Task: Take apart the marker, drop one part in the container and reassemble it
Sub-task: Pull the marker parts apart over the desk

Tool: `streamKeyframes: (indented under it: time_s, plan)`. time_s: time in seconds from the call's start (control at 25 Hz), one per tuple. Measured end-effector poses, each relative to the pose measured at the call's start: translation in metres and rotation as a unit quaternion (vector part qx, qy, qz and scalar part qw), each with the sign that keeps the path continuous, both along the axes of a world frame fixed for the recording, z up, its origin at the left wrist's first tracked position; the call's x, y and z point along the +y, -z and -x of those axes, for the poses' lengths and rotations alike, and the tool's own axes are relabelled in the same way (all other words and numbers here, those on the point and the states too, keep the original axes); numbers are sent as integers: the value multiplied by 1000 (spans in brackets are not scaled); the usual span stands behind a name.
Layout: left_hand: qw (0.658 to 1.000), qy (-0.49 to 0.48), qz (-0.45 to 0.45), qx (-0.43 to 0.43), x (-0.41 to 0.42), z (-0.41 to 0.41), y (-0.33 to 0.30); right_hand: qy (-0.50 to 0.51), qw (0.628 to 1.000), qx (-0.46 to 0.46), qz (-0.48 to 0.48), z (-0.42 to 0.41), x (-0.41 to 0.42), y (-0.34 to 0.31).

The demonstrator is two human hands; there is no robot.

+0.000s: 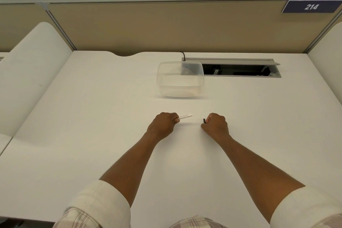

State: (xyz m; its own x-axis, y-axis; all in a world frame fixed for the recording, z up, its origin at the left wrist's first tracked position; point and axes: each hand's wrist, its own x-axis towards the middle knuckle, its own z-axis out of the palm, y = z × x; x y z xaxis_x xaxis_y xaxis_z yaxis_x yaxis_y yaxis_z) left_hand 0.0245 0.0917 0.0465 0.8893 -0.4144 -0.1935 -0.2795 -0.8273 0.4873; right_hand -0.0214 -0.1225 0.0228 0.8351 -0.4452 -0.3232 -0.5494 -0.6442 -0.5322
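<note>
My left hand [162, 126] grips a slim white marker body [185, 116]; my right hand [215, 126] is closed around its small black cap [204, 120].

White marker body [185, 116], black cap [204, 120] apart.

- The container [180, 79] sits on the desk [92, 116], behind both hands.
- The marker body [185, 116] lies left of the cap [204, 120], apart from it.
</note>
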Motion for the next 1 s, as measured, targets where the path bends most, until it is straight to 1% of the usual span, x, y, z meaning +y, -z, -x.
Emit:
streamKeyframes:
  time_s: [0.36, 0.44, 0.52, 0.56, 0.6, 0.68, 0.72, 0.76, 0.88, 1.0]
  plan:
    - [1000, 2, 2, -2, 5, 0, 0, 5, 1000, -2, -6, 3, 1, 1]
    - [1000, 8, -2, -9, 5, -1, 1, 16, 999, -30, 5, 4, 3, 0]
    - [1000, 17, 0, -12, 6, -1, 2, 18, 997, -76, 14, 2, 6, -3]
    - [1000, 22, 0, -14, 7, -2, 3, 3, 996, -91, -5, 0, 7, -6]
    - [999, 29, -2, -19, 7, -3, 4, -22, 994, -91, -50, -4, 7, -9]
    - [997, 64, -19, -45, 5, -6, 5, -68, 978, -39, -192, -10, 10, -19]
    - [993, 90, -31, -69, 3, -8, 5, -85, 967, -7, -241, -11, 12, -24]
    - [988, 114, -42, -93, 1, -10, 5, -104, 959, 16, -264, -12, 14, -27]
    - [975, 162, -50, -143, -2, -16, 3, -157, 944, 51, -287, -14, 15, -31]
    - [967, 175, 14, -185, -2, -18, 7, -188, 933, 77, -298, -14, 14, -37]
